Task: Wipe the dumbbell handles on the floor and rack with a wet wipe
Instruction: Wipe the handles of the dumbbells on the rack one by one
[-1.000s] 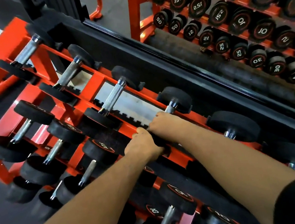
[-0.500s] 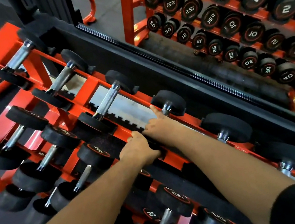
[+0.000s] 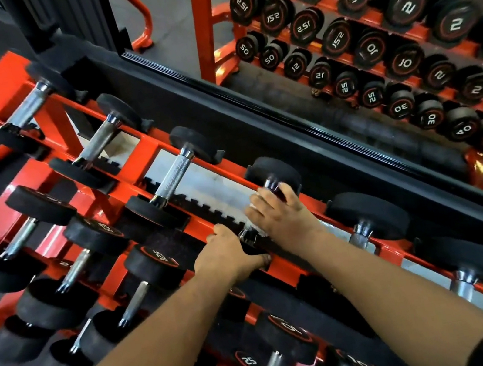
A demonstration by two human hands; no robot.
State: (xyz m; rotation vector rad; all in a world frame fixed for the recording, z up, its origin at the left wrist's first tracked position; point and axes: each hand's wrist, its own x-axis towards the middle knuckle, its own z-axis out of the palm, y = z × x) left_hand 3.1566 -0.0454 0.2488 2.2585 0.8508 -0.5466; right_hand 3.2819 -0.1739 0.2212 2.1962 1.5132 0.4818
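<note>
While our right grip (image 3: 273, 209) curls over the top-row dumbbell handle (image 3: 272, 184), a pale wet wipe (image 3: 255, 203) beneath it, we judge wiping underway. Left grip (image 3: 229, 253) clasps that dumbbell's near head (image 3: 257, 245); next, the neighbouring handle (image 3: 358, 233) on the rack (image 3: 134, 162).

top tier of the orange rack (image 3: 135, 165): open gaps separate neighbouring dumbbell handles (image 3: 173, 175); black end weights (image 3: 149, 212) bound each gap. rear access is blocked by the mirror wall (image 3: 253, 110). lower tiers are tightly packed.
</note>
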